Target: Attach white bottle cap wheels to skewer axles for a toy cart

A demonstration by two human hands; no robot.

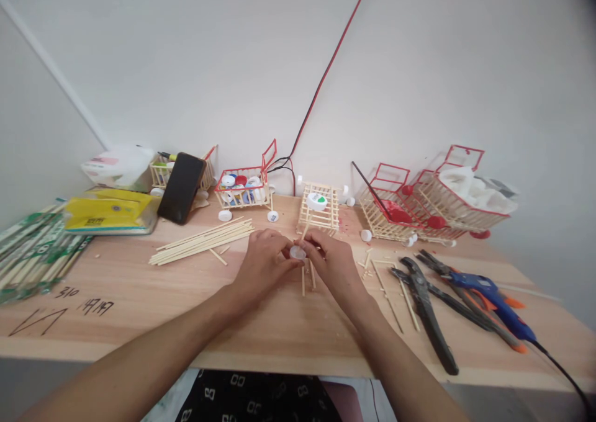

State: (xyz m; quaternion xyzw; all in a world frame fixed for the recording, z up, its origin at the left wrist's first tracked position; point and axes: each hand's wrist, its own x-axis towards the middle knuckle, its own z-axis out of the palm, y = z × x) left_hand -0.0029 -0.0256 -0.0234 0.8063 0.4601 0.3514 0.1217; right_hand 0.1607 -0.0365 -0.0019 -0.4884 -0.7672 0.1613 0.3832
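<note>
Far left of the left hand [265,262], finished little carts [242,189] stand loaded with caps, and loose bamboo sticks [202,241] lie just beside it. Both hands pinch one white cap [297,252] between their fingertips, the right hand [331,260] closing on it too. Just beyond the hands a bare stick frame [319,208] waits unfinished; right of the right hand lie pliers [426,304] and a glue gun [488,298].
</note>
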